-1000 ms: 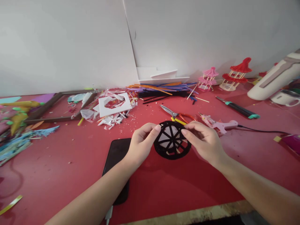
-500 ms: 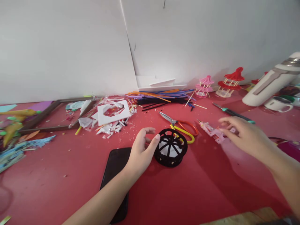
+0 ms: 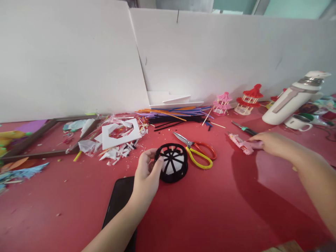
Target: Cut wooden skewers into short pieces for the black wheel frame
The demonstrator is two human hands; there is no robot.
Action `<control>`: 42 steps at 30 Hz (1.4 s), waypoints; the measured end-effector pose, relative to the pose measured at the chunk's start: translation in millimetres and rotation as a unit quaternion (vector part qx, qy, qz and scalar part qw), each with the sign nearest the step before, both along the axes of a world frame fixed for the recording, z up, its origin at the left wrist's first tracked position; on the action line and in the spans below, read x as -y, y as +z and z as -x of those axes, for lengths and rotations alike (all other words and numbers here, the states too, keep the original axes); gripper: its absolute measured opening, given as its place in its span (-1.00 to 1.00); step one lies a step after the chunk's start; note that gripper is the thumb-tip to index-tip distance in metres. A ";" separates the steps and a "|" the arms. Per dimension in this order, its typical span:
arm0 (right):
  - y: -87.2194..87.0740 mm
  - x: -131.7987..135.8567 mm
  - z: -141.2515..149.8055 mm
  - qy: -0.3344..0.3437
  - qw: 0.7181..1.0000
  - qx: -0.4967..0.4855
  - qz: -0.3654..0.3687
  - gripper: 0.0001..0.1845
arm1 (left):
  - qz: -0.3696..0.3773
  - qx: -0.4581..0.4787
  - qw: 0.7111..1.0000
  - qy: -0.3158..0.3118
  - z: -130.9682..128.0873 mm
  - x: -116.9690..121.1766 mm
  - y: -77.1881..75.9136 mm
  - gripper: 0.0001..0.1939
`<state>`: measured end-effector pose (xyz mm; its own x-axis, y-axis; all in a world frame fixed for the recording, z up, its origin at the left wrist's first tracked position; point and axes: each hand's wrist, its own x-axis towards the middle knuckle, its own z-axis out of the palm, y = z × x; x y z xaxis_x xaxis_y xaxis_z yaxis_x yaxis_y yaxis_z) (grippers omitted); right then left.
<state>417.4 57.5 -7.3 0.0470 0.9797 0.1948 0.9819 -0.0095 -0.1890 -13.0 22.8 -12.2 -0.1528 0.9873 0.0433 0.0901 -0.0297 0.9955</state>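
On my head-camera feed I read the red tabletop (image 3: 65, 196) from left to right. At the far left, a brown rectangular frame (image 3: 31, 135) lies flat behind a bundle of light-blue strips (image 3: 26, 173). Next, a white board with a polygonal cutout (image 3: 120, 141) rests over white scraps (image 3: 119, 154). Nearer to me, a black smartphone (image 3: 119, 196) lies partly beneath the left forearm. The left hand (image 3: 147, 171) is narrowed on the left rim of the black spoked ring frame (image 3: 171, 160), thumb on top; this frame sits near the middle of the work area, with white material visible between its spokes. Behind it I locate a heap of coloured pipe cleaners (image 3: 173, 113). The scissors (image 3: 193, 143), with one red and one yellow handle loop, lie just right of the frame, blades apart. Beyond them stand a pink pagoda model (image 3: 222, 104) and a red pagoda model (image 3: 249, 99). The right hand (image 3: 275, 145) has its fingers at the handle of the pink glue gun (image 3: 241, 143); I cannot tell whether the grip is closed. A thermos flask (image 3: 291, 99) leans rightward in view beside a white mug (image 3: 298, 122).
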 end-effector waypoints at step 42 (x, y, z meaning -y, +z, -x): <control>-4.0 -247.4 119.7 -0.075 0.986 0.059 0.137 -0.63 | -0.211 -0.150 0.906 0.334 29.9 11.8 -20.4 -0.44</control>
